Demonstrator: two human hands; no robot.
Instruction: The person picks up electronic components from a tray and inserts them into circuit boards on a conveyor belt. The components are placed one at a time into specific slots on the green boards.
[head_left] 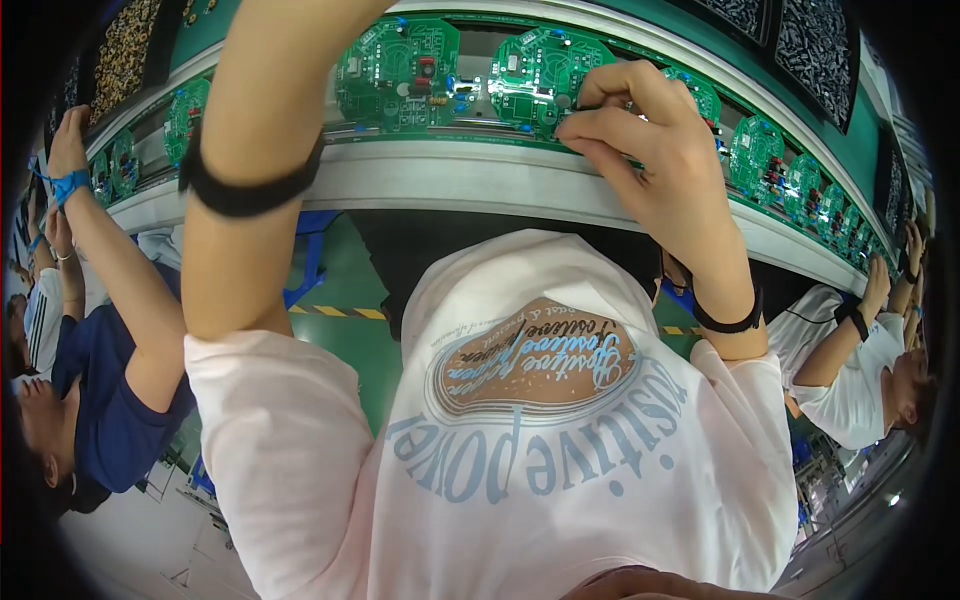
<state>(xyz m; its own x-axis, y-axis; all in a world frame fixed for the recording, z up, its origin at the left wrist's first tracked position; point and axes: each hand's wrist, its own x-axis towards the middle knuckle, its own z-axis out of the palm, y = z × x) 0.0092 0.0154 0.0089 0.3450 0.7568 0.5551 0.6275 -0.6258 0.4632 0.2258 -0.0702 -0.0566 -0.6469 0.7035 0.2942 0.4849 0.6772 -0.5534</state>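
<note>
Along the conveyor's pale near rail (pixel 450 185), green circuit boards (pixel 400 85) lay in a row. One board (pixel 540 70) sat beneath the person's right hand (pixel 655 140), whose thumb and fingers curled together at its near edge; whether they gripped anything couldn't be told. Past the left forearm (pixel 255 110), the left hand was out of view.

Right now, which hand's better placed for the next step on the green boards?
Probably right: the right hand has fingertips at a green board; the left hand is out of view, its forearm crossing the top edge.
</note>
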